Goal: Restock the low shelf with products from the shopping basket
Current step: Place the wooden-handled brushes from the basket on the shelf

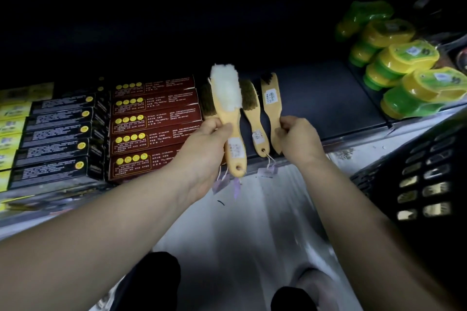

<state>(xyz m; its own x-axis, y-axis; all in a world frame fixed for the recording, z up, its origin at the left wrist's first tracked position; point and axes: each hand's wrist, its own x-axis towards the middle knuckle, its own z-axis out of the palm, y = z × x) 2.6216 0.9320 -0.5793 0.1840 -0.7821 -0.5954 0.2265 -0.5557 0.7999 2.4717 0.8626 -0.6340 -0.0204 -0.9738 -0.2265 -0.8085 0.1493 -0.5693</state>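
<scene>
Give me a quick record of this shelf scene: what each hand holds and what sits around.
Left hand: grips a white-headed brush by its wooden handle
Right hand: pinches the handle of a dark-bristled brush
Between them: a third brush lies on the shelf, handle toward the person
Further left: dark red boxes, then black boxes, in rows
Shelf's right side: green and yellow packs
Basket: black, at the right edge; contents hidden

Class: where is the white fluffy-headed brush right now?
Centre of the head view: the left hand grips the white brush over the shelf's front edge, between the red boxes and a dark-bristled brush.
</scene>
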